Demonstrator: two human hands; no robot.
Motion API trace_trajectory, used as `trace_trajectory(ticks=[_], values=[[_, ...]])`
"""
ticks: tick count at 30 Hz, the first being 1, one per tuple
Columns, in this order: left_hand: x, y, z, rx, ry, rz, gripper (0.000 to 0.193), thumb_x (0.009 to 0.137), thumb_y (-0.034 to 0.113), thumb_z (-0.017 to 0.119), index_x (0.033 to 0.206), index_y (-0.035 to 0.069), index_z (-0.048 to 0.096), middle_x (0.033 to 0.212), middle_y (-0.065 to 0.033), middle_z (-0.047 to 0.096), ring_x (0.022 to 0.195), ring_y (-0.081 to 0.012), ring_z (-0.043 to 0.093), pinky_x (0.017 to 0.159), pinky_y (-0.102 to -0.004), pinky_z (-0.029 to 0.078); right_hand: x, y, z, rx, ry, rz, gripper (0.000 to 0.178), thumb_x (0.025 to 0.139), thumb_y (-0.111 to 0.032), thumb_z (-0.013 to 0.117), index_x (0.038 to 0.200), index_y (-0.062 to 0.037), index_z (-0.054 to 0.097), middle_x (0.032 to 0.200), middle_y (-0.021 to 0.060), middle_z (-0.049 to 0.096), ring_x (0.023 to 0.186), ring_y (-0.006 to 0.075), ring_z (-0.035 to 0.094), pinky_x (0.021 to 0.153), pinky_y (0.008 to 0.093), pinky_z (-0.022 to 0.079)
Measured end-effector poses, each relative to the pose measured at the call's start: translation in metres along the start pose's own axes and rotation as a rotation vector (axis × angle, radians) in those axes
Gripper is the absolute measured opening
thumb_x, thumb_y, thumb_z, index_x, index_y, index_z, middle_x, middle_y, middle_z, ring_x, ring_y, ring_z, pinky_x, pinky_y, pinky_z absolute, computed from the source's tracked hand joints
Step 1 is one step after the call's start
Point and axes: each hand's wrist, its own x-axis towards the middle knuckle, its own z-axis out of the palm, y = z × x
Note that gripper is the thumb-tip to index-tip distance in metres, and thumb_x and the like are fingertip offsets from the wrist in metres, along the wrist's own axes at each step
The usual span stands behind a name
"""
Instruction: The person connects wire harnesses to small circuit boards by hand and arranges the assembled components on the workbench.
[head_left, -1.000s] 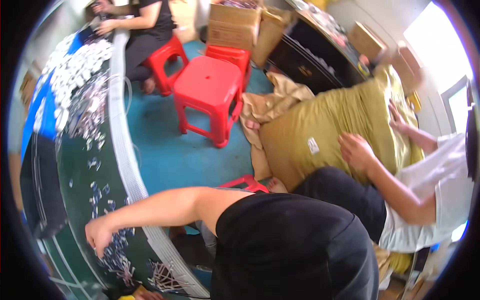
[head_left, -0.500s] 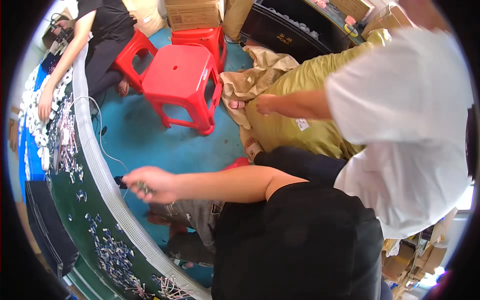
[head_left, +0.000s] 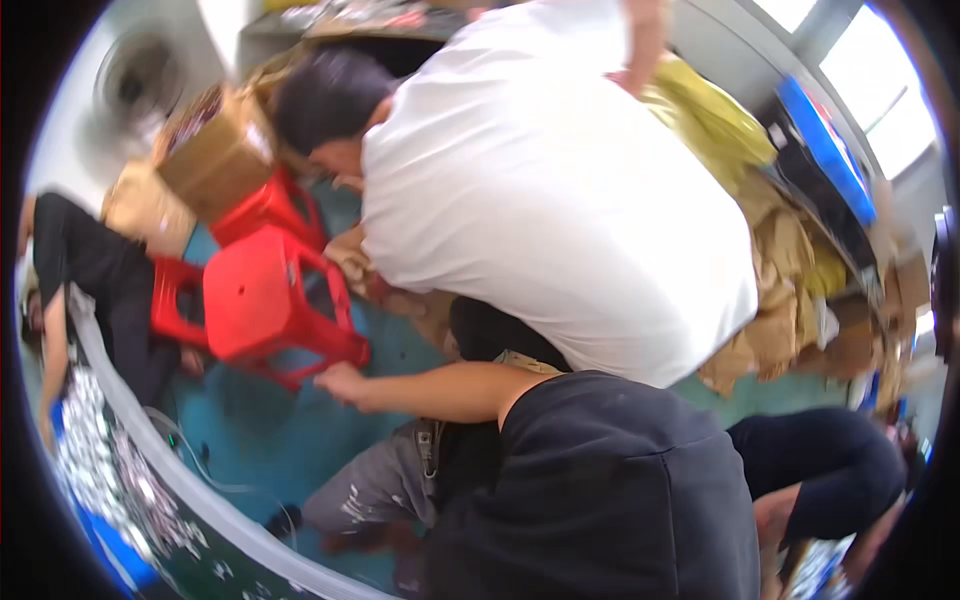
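My right hand (head_left: 345, 385) reaches out to the left from my black sleeve, its fingers curled closed and smeared by motion. What it holds, if anything, is hidden. In the picture it overlaps the lower legs of a red plastic stool (head_left: 252, 295); I cannot tell whether it touches it. Below my forearm are grey ripped jeans (head_left: 375, 490). My left hand is not in view. Just beyond my arm, a person in a white T-shirt (head_left: 560, 190) bends far forward, with a hand near crumpled brown paper.
A long table (head_left: 250, 570) with a pale raised edge curves along the lower left, bearing many small parts. A person in black (head_left: 100, 260) sits beside it. More red stools, a cardboard box (head_left: 215, 155) and a fan (head_left: 140, 80) stand behind. Yellow sacking (head_left: 705, 120) lies at upper right.
My view has swung to the right and the table has slid toward the lower left. The person in white has bent down across the view. The small greenish pieces in my right hand no longer show.
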Motion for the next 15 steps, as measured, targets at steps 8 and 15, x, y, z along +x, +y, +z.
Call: trace_trajectory(ticks=[8, 15], values=[[0.046, 0.008, 0.045, -0.132, -0.078, 0.433, 0.013, 0.093, 0.005, 0.048, 0.089, 0.016, 0.053, 0.054, 0.001, 0.042, 0.04, -0.0096, 0.033, 0.041, -0.0274, 0.018, -0.059, -0.022, 0.011, -0.191, -0.049, -0.007, 0.022, 0.085, -0.026, 0.07, 0.076, -0.0073, 0.063, 0.056, 0.0041, 0.053, 0.044, 0.0145, 0.05, 0.041, 0.0319, 0.039], [0.057, 0.022, 0.054, 0.078, -0.043, 0.326, 0.006, 0.091, 0.008, 0.049, 0.093, 0.012, 0.054, 0.052, -0.0017, 0.045, 0.037, -0.0109, 0.034, 0.039, -0.0278, 0.021, -0.074, -0.056, -0.027, -0.062, -0.027, -0.036, 0.025, 0.083, -0.024, 0.07, 0.068, -0.0079, 0.059, 0.053, 0.0036, 0.051, 0.041, 0.0141, 0.048, 0.039, 0.0319, 0.037]])
